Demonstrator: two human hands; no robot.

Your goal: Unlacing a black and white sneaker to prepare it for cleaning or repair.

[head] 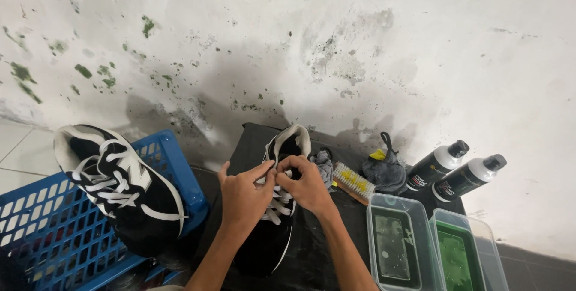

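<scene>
Lacing step, by the look of it: shoe [273,231] mid-scene on the dark mat [312,249], laces [277,206] right under the fingertips. Left hand [243,195] and right hand [306,184] both pinched on lace near the tongue, thumbs touching. Next likely needs a steady pull through an eyelet. Second shoe [120,186] left on blue crate [54,231]; brush [353,182], bottles [456,171], tubs [420,249] right.

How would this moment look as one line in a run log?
hands: left and right both on laces | shoe: on black mat | second shoe: on blue crate
</scene>
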